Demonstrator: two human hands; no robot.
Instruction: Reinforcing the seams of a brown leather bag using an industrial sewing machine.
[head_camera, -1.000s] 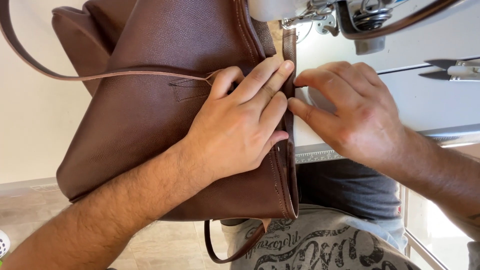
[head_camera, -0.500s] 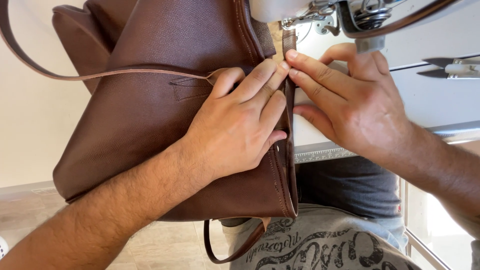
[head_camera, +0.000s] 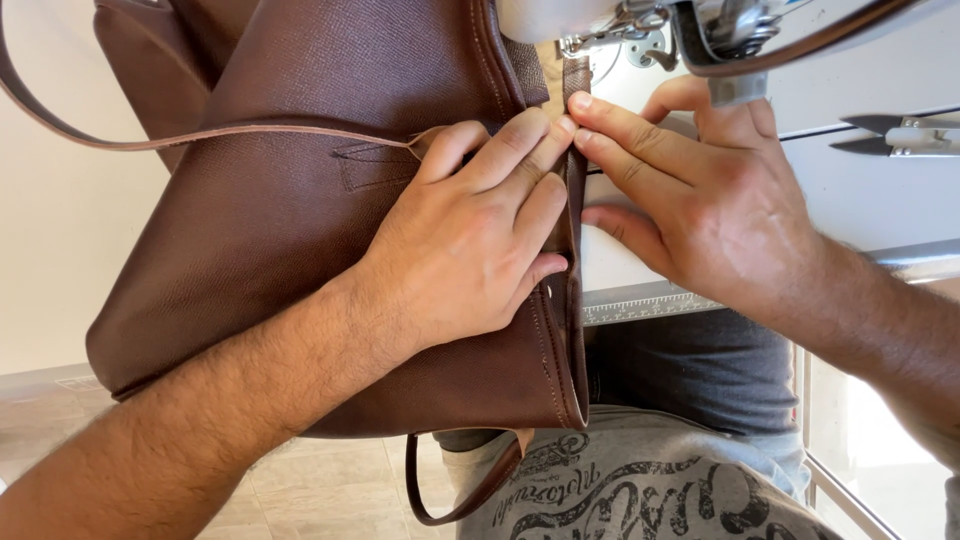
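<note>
A brown leather bag (head_camera: 300, 230) lies under the sewing machine head (head_camera: 640, 25). The left hand (head_camera: 470, 240) rests flat and spread on the bag, fingertips at its stitched edge below the machine. The right hand (head_camera: 700, 200), fingers extended, presses that same edge from the other side.

The bag (head_camera: 300, 230) lies left of the tabletop (head_camera: 860, 200), its edge under the sewing machine (head_camera: 650, 25). The left hand (head_camera: 470, 240) rests on it; the right hand (head_camera: 700, 190) is beside, fingertips touching. Snips (head_camera: 895, 135) lie far right.
</note>
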